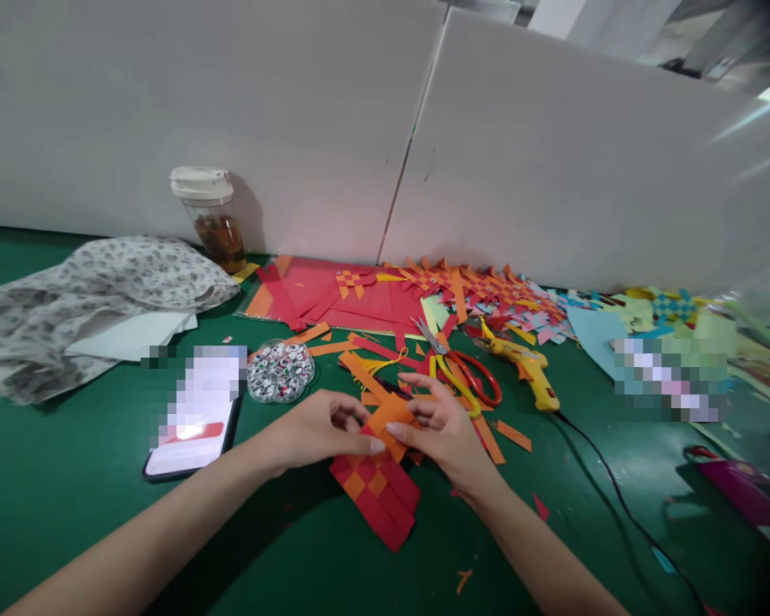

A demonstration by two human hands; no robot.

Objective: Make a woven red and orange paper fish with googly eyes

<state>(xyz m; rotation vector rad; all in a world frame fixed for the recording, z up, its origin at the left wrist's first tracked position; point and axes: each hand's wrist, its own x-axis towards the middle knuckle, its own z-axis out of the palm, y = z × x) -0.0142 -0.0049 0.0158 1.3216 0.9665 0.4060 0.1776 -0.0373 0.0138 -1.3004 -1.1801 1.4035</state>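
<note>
A piece woven from red and orange paper strips (385, 488) is held between my two hands over the green table. My left hand (327, 432) pinches its left edge, thumb on top and fingers curled beneath. My right hand (440, 428) grips the orange upper part, thumb pressed on the front and other fingers partly behind it. Red strip ends hang toward me. Just beyond lie loose orange strips (512, 435), a yellow tassel (367, 370) and scissors (471, 372) with red and yellow handles.
A yellow glue gun (526, 364) with a black cord lies at right. A round case of googly eyes (281, 370) and a phone (196, 415) are at left. Behind them stand a lidded cup of tea (215, 227), red sheets (359, 299) and several woven paper fish (468, 287).
</note>
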